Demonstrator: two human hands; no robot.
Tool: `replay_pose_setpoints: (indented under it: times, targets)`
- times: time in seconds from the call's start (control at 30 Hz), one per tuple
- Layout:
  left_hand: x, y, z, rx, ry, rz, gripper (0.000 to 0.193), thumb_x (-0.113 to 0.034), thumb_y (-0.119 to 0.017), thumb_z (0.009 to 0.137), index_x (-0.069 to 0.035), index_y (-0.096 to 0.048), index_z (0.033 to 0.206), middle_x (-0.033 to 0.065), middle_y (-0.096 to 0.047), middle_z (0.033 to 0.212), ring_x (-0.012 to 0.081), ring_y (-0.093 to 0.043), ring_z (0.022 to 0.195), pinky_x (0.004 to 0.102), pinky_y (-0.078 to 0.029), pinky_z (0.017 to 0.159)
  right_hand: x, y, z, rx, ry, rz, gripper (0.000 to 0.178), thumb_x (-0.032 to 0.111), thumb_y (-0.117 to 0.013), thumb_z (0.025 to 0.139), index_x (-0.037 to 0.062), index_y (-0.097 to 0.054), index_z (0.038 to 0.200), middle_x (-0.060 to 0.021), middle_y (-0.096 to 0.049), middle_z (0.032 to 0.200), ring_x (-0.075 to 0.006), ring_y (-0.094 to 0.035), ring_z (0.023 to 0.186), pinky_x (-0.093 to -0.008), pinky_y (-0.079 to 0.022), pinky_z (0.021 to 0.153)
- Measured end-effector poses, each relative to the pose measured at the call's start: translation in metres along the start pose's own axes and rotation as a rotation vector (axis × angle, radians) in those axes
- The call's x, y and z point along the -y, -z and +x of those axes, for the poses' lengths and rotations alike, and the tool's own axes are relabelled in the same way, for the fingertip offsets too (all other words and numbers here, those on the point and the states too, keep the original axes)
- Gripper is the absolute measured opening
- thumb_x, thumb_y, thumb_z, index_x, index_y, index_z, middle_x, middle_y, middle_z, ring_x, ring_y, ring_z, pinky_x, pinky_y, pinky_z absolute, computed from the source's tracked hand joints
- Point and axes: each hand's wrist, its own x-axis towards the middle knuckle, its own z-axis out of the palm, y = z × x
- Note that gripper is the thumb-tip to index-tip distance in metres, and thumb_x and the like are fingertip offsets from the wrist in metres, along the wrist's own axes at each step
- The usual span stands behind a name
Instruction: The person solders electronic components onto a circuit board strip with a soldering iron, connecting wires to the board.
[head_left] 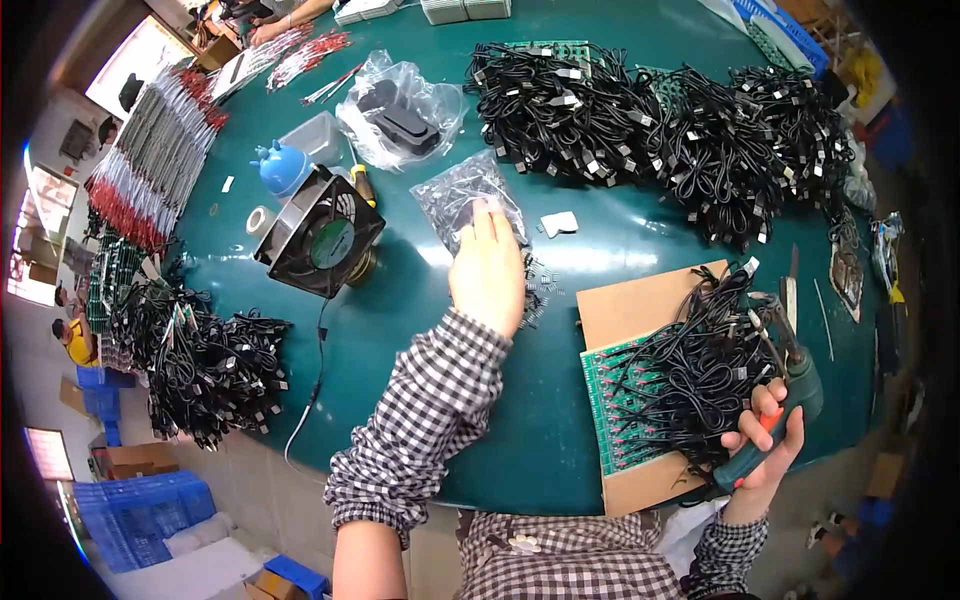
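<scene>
Left hand: fingers on the clear bag; cannot tell whether they pinch anything.
Right hand: fingers wrapped around the green soldering gun, beside the cables.
Board: on cardboard, partly under cables.
Fan: on the desk, left of the bag.

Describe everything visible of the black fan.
The black fan has a squarish, plastic-looking frame and a round green label over its hub. It stands tilted on the table, left of the left hand; no hand touches it. A thin cable trails toward the table's near edge. Blade motion cannot be told.
</scene>
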Motion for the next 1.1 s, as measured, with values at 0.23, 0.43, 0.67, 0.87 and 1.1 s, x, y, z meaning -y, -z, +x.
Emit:
replay_pose_setpoints:
  times: [0.23,0.43,0.67,0.87,1.1]
  targets:
    - [0.021,0.004,0.007,0.146,-0.042,-0.19,0.026,-0.001,-0.048,0.075,0.0,-0.049,0.102,0.0139,-0.05,0.094,0.0314,-0.055,0.083,0.0379,-0.047,0.07,-0.001,0.003,0.001,0.012,-0.003,-0.021,0.024,0.02,-0.047,0.089,0.0044,-0.035,0.104,-0.0099,-0.046,0.093,-0.0189,-0.052,0.066,-0.0659,-0.041,0.08]
    - [0.022,0.011,-0.015,0.026,0.027,-0.424,0.014,-0.007,-0.059,0.073,-0.004,-0.056,0.086,0.013,-0.051,0.083,0.033,-0.054,0.076,0.0388,-0.045,0.065,-0.002,0.004,-0.005,-0.023,0.024,-0.02,0.024,0.019,-0.046,0.089,0.0042,-0.035,0.105,-0.0104,-0.046,0.094,-0.0183,-0.05,0.064,-0.064,-0.044,0.077]
    - [0.022,0.038,-0.029,-0.076,0.002,-0.616,0.011,-0.003,-0.059,0.075,-0.001,-0.061,0.086,0.0116,-0.057,0.083,0.0289,-0.058,0.075,0.0324,-0.046,0.066,-0.006,-0.007,-0.001,-0.067,0.05,-0.164,0.025,0.019,-0.046,0.089,0.0046,-0.034,0.105,-0.0093,-0.046,0.093,-0.0177,-0.051,0.064,-0.0579,-0.049,0.074]
    - [0.02,0.041,-0.052,-0.129,0.047,-0.584,0.012,-0.001,-0.061,0.075,-0.002,-0.059,0.087,0.0135,-0.06,0.08,0.0256,-0.059,0.069,0.0304,-0.047,0.061,-0.014,-0.013,0.004,-0.117,0.081,-0.222,0.026,0.02,-0.047,0.089,0.0034,-0.033,0.104,-0.0094,-0.046,0.091,-0.0169,-0.051,0.064,-0.0521,-0.052,0.072]
    - [0.012,0.039,-0.062,-0.131,0.137,-0.585,0.007,-0.001,-0.062,0.076,-0.001,-0.06,0.083,0.0095,-0.057,0.077,0.0207,-0.057,0.066,0.0275,-0.046,0.058,-0.006,-0.005,0.001,-0.083,0.057,-0.18,0.026,0.019,-0.047,0.088,0.0034,-0.033,0.104,-0.0099,-0.045,0.093,-0.017,-0.051,0.065,-0.0585,-0.049,0.074]
